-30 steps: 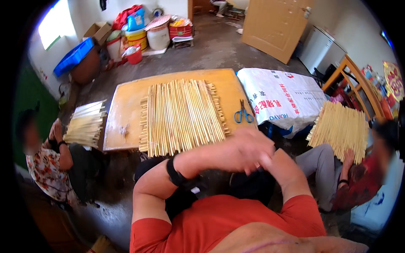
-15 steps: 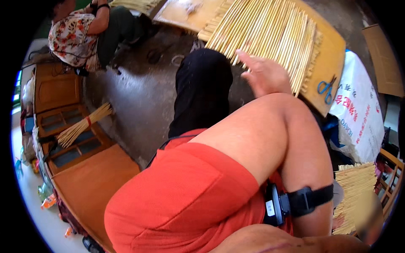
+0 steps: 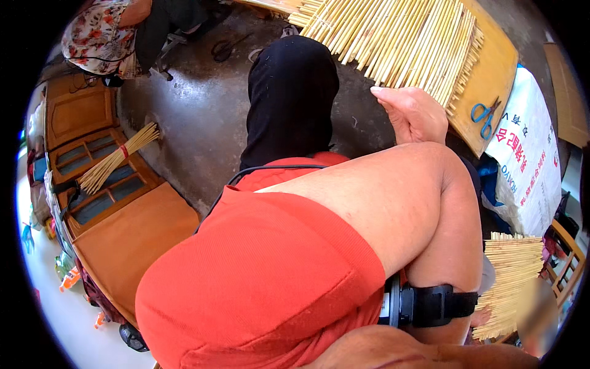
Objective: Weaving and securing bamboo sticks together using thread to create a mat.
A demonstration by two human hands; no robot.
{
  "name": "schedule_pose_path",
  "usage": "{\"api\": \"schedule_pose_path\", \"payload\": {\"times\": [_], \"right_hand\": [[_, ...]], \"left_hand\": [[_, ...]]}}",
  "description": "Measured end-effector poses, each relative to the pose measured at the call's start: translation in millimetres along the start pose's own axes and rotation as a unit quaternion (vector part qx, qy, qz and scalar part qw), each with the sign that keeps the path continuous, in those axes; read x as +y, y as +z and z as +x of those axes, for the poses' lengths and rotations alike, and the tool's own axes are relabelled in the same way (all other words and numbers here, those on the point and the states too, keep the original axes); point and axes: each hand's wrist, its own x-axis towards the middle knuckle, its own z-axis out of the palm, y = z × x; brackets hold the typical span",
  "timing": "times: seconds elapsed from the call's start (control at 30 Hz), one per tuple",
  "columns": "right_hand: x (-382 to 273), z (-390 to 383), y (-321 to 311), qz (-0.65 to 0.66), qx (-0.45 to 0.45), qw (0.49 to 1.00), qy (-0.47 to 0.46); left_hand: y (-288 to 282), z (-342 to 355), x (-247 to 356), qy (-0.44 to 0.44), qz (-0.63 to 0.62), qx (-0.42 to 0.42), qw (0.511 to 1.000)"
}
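Note:
My right hand (image 3: pixel 413 115) is at the near ends of a wide row of pale yellow thin sticks (image 3: pixel 399 43). Its fingers look extended, one tip pointing left just under the stick ends; I cannot tell if it touches them. The row lies side by side on a yellow-brown wooden board (image 3: pixel 503 58). My left arm, in a red sleeve (image 3: pixel 258 295), bends across the view with a black strap (image 3: pixel 444 305) round the forearm. Bare skin at the lower edge may be my left hand; its fingers do not show.
Blue-handled scissors (image 3: pixel 484 115) lie on the board's right part. Beside it is a white printed bag (image 3: pixel 522 154). More sticks (image 3: pixel 510 283) are spread at lower right, near another person's hand. A tied stick bundle (image 3: pixel 121 158) rests on wooden furniture at left. Another person (image 3: pixel 98 40) sits at upper left.
The view has shifted, so most surroundings appear higher. My right hand has come off the sticks' right side to below their near ends, its fingers closer together.

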Motion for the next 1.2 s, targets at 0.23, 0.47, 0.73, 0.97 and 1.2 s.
{"api": "schedule_pose_path", "payload": {"times": [0.23, 0.47, 0.73, 0.97, 1.2], "right_hand": [[-6, -1, 4, 0.036, -0.049, 0.993, 0.099], [4, -6, 7, 0.021, -0.064, 0.995, 0.074], [21, -10, 12, -0.024, -0.101, 0.994, 0.011], [29, -14, 9, -0.121, -0.187, 0.975, -0.006], [76, -11, -58, -0.178, -0.183, 0.926, 0.279]], "left_hand": [[-2, 5, -3, 0.007, -0.002, -0.016, 1.0], [-1, 5, -9, 0.01, -0.01, -0.017, 1.0], [-1, -2, -11, 0.001, -0.005, -0.026, 1.0], [1, -20, -18, -0.022, 0.008, -0.049, 0.999], [7, -178, -19, -0.301, 0.265, -0.027, 0.916]]}}
